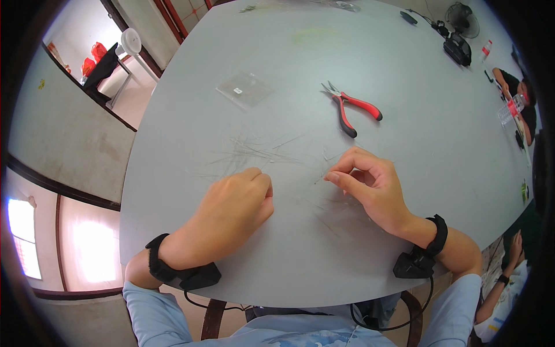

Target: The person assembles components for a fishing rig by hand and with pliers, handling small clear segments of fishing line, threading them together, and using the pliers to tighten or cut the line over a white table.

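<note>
My right hand (370,184) is closed in a pinch, thumb against index finger, on a thin wire piece (319,180) whose end pokes out past the fingertips. Left of it, my left hand (240,199) rests low over the table with its fingers curled in; the back of the hand hides whatever they hold, if anything. Just beyond the left hand lies a loose scatter of thin wire pieces (254,151). A few more strands lie between the two hands. Pliers with red and black handles (347,107) lie beyond my right hand, their jaws slightly apart.
A small clear plastic bag (245,91) lies flat on the grey table (173,133), past the wires. At the far right are a black case (457,49), a small fan (461,20) and plastic bottles (485,50). Other people sit along the right edge.
</note>
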### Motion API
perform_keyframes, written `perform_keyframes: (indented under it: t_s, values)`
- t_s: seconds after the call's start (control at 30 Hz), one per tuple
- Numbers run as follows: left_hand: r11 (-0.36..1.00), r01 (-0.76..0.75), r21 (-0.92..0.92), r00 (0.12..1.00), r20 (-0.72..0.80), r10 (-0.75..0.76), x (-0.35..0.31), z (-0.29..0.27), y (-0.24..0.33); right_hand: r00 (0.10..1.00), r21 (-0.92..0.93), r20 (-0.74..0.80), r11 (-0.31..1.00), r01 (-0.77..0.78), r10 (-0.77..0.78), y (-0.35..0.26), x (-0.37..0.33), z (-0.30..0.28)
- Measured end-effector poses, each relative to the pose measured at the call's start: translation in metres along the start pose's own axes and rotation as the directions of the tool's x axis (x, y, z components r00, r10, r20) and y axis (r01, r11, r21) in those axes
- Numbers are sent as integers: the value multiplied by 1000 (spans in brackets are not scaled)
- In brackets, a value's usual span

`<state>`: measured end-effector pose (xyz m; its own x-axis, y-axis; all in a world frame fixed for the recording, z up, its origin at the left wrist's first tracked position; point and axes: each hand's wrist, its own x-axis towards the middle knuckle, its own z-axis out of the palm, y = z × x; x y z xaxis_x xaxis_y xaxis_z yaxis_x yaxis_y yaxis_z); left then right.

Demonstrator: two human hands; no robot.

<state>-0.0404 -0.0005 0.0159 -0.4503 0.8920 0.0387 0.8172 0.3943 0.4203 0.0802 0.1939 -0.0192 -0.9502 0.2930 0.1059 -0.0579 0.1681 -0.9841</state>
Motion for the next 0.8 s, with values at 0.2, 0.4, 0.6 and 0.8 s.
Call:
perform_keyframes:
  t_s: [0.2,0.4,0.6,0.8]
  values:
    - [988,99,-116,995,37,-95,3,-5,4,1000,-2,2,1000,-8,8,-1,0,0]
    - [975,123,-184,992,40,-117,7,-4,1,1000,6,5,1000,-26,26,-3,-1,0]
    - [954,150,-258,988,75,-135,8,-6,3,1000,6,6,1000,-30,30,-3,0,1]
    - [859,270,-436,956,225,-186,11,-7,5,999,2,2,999,-32,32,-4,-1,1]
